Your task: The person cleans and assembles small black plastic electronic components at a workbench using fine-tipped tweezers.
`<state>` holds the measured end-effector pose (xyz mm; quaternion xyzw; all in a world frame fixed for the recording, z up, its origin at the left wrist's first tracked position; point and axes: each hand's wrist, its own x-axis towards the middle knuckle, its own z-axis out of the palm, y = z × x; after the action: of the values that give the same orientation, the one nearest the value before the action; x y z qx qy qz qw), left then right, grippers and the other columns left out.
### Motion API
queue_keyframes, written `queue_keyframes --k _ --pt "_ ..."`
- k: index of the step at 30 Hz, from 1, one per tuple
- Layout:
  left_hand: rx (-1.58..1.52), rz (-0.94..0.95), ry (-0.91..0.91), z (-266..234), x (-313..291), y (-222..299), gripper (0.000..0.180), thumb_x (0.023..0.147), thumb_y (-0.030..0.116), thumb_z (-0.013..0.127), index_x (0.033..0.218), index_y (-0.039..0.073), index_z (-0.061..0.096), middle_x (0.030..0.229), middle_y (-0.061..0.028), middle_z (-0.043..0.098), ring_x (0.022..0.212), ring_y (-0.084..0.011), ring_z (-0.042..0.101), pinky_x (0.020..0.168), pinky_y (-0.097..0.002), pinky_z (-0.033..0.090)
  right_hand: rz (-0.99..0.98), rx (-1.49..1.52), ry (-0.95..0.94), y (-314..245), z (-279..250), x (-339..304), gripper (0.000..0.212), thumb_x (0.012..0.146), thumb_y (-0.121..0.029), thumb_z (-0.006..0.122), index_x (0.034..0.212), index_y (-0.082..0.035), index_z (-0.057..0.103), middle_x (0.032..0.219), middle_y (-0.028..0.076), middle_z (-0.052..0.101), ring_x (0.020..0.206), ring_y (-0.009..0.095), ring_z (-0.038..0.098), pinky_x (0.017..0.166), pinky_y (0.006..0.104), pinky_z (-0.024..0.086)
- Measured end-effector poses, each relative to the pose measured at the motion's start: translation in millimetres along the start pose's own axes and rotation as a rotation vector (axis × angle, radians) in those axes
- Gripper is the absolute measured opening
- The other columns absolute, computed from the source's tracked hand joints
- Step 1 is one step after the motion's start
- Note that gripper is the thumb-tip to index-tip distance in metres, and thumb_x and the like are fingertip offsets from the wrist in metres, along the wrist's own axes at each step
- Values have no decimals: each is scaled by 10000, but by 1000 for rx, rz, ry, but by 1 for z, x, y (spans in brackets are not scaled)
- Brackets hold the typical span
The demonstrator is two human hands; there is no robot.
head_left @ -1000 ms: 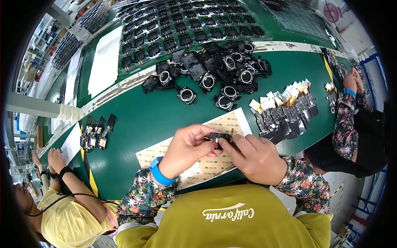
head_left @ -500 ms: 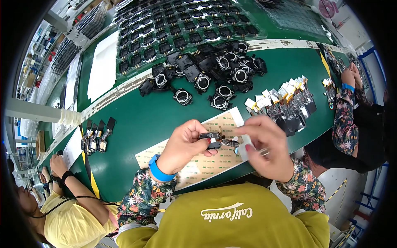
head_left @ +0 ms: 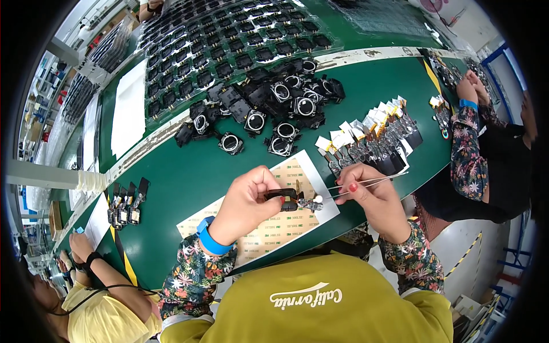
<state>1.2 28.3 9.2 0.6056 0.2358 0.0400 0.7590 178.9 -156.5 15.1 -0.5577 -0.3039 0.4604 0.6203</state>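
My left hand (head_left: pixel 243 200) pinches a small black electronic module (head_left: pixel 284 194) between thumb and fingers. A small circuit piece with a white round part (head_left: pixel 318 199) sticks out of the module's right side. My right hand (head_left: pixel 374 208) is closed on thin metal tweezers (head_left: pixel 378 180), whose tips point left toward that circuit piece. Whether the tips touch it I cannot tell. Below both hands lies a tan adhesive sheet (head_left: pixel 266 237) on white backing.
Black modules with silver rings are heaped (head_left: pixel 254 121) ahead, before a clear tray of similar parts (head_left: pixel 220 51). Flex-cable boards (head_left: pixel 372 148) lie in rows to the right; a few assemblies (head_left: pixel 127 206) lie left. Co-workers sit on both sides, a yellow sleeve (head_left: pixel 123 286) at left.
A white piece at my right fingers beside the module is no longer seen there. My right hand has drawn back slightly, and the tweezers now point at the module. The whole view has shifted a little.
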Motion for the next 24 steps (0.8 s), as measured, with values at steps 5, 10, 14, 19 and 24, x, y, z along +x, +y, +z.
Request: queue_keyframes --k 5,10,14,19,24 --pt "23 138 -102 9 1 -13 151 761 -117 561 811 11 498 957 -122 629 1045 -208 596 771 -265 498 28 -50 87 8 1 0 92 891 -41 559 946 32 574 955 91 570 863 147 593 788 291 538" --pt "190 140 -185 4 3 -15 150 757 -120 542 797 18 501 1009 -152 614 1145 -243 544 784 -259 491 113 -104 160 14 3 0 124 877 -7 573 989 45 590 990 101 605 891 151 611 758 273 555" --pt "322 215 -160 8 3 -17 145 747 -109 551 766 23 496 950 -135 633 1124 -239 571 700 -248 497 99 -170 178 19 5 1 140 878 -10 574 1000 50 608 1002 119 628 855 151 623 740 268 559" --pt "555 323 -115 14 5 -9 139 706 -37 602 743 19 481 851 -153 637 942 -234 634 569 -303 481 57 -142 208 19 11 3 134 879 -13 576 989 47 622 977 120 646 829 146 632 742 263 553" --pt "678 338 -90 18 4 -4 151 675 -20 609 741 24 480 854 -159 643 833 -277 648 550 -333 464 43 -96 224 18 12 4 140 870 -10 587 996 37 627 943 122 659 831 146 638 749 257 538"
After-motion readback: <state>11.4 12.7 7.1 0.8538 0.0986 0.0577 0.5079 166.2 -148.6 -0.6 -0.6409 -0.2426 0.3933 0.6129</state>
